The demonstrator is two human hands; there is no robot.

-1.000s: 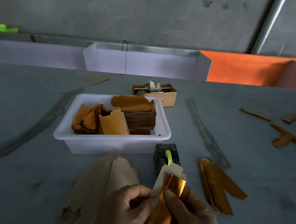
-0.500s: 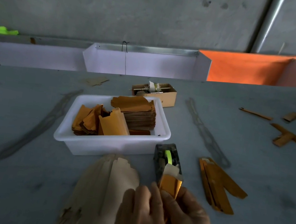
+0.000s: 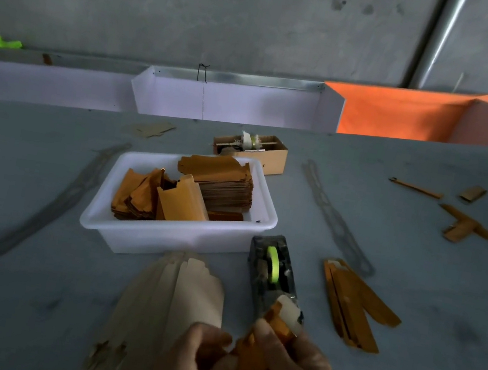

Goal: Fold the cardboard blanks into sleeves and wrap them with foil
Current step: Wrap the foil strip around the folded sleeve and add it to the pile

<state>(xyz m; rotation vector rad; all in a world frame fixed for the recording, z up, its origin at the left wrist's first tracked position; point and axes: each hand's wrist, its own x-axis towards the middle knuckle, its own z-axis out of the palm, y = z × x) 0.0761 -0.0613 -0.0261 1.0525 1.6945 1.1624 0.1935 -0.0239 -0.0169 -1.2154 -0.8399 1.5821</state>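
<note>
Both hands are low in the near middle of the view, close together. The left hand (image 3: 202, 360) has its fingers curled and pinches the near end of a small sleeve (image 3: 272, 333). The right hand (image 3: 299, 369) has its fingers curled round the same sleeve from the right, with one finger lying along the top. The sleeve is wrapped in shiny orange foil, and a pale cardboard end pokes out at its far tip. That tip is right by the near end of a dark tape holder (image 3: 273, 272), which has a bright green roll in it. It is too blurry to tell if they touch.

Just left of the hands lies a fanned pile of pale cardboard blanks (image 3: 172, 307) on the grey tabletop (image 3: 27, 294). To the right of the tape holder lies a small heap of long orange foil strips (image 3: 351, 304).

Farther away sits a white plastic tub (image 3: 176, 238). It holds a neat stack of orange pieces on the right side and loose orange pieces on the left. Behind the tub is a little brown box (image 3: 260, 152) with small bits inside. Far right on the tabletop lie a few more scattered orange pieces (image 3: 466, 226). At the far edge stand low white boards (image 3: 232, 106) and an orange board (image 3: 400, 117), with a grey wall behind
</note>
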